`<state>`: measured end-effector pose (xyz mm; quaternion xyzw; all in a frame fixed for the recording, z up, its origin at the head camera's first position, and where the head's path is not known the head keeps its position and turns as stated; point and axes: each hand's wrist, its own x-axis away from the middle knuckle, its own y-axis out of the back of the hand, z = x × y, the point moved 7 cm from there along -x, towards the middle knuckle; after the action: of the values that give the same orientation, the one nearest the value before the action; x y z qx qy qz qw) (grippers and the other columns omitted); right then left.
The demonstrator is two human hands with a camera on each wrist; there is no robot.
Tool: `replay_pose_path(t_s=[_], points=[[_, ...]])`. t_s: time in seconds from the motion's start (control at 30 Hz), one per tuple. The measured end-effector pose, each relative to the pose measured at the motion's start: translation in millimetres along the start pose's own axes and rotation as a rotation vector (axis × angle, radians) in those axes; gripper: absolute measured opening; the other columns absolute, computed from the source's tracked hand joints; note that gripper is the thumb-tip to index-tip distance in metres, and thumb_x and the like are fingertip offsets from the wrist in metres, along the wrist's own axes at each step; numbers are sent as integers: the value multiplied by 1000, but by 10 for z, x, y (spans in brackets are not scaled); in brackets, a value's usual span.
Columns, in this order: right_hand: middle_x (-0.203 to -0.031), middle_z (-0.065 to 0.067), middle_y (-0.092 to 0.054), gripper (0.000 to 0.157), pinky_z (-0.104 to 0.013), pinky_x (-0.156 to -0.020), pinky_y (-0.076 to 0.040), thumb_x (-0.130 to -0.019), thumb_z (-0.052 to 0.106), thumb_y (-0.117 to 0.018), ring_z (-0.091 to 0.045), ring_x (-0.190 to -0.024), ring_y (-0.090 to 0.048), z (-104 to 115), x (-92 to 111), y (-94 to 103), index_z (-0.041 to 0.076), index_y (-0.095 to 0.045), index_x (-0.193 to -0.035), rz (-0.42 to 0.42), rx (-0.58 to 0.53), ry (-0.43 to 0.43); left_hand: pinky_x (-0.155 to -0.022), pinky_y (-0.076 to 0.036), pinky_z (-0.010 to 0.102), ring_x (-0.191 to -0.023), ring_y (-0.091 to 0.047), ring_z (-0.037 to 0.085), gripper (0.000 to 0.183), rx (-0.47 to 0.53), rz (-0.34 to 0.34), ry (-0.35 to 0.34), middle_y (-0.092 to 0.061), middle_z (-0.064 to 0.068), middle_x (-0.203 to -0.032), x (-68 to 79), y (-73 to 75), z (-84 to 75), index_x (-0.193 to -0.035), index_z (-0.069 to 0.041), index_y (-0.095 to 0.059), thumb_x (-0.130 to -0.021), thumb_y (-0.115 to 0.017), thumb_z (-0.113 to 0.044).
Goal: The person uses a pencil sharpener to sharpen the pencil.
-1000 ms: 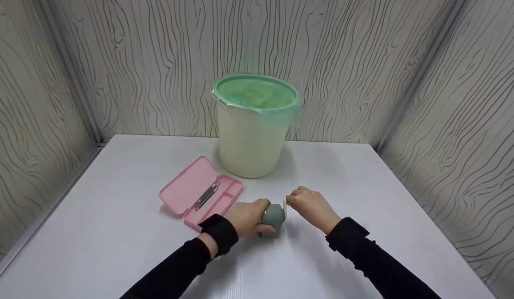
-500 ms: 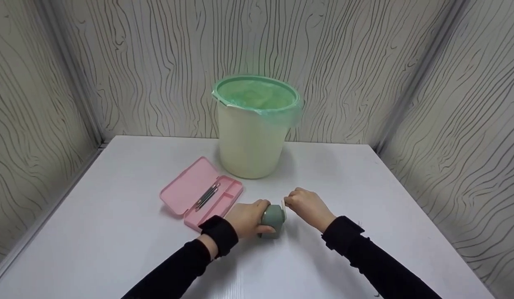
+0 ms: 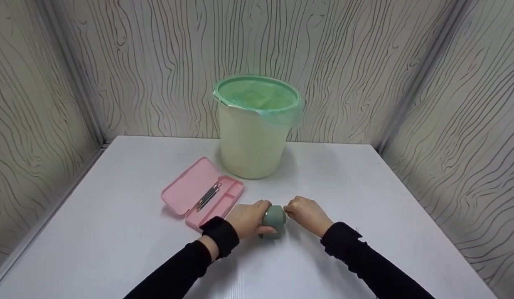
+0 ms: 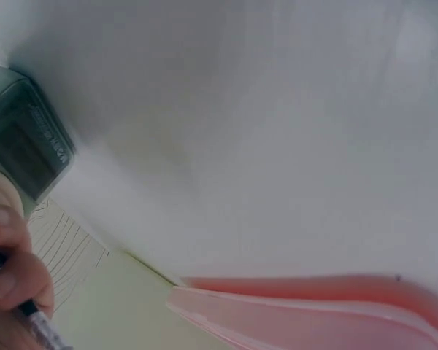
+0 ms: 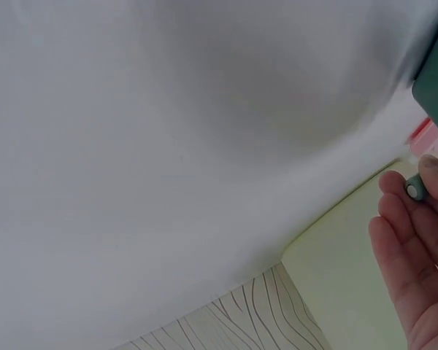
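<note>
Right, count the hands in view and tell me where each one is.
2. The left hand, by the open pink case, grips the green sharpener; the right hand, on the sharpener's other side, pinches a small green knob.

A green sharpener (image 3: 274, 216) stands on the table (image 3: 115, 249), dark pencil (image 4: 31, 309) at its front.
</note>
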<state>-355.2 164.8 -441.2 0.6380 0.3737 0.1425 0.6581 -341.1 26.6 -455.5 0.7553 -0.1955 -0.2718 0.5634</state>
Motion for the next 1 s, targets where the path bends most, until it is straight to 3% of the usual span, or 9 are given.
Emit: replay_pose_path(t_s=[0.17, 0.47, 0.77, 1.0], points=[[-75, -3, -75, 13, -27, -63, -54, -82, -3, -78, -17, -71, -67, 10, 76, -40, 7, -74, -75, 9, -43, -22, -69, -54, 27, -78, -65, 14, 60, -2, -22, 1, -69, 3, -106, 12, 23, -33, -128, -12, -51, -92, -69, -57], [-75, -2, -75, 7, -26, -67, -56, -84, 7, -80, -16, -73, -69, 57, 209, -87, 7, -77, -79, -1, -120, -45, -67, -54, 28, -76, -66, 15, 59, -2, -37, 20, -69, 3, -105, 30, 29, -29, -127, -13, -51, -91, -69, -56], [-77, -1, -76, 5, -27, -66, -56, -85, 4, -79, -16, -73, -68, 152, 309, -65, 8, -79, -87, 14, -121, -17, -68, -55, 30, -81, -70, 17, 61, -9, -35, 40, -69, 4, -108, 21, 20, -33, -128, -12, -52, -91, -70, -57], [-84, -2, -79, 12, -28, -71, -58, -87, 4, -75, -17, -80, -71, 194, 405, -35, 8, -81, -97, 44, -161, -25, -68, -56, 31, -81, -70, 17, 61, -18, -31, 56, -70, 3, -108, 29, 13, -28, -128, -13, -52, -91, -69, -58]])
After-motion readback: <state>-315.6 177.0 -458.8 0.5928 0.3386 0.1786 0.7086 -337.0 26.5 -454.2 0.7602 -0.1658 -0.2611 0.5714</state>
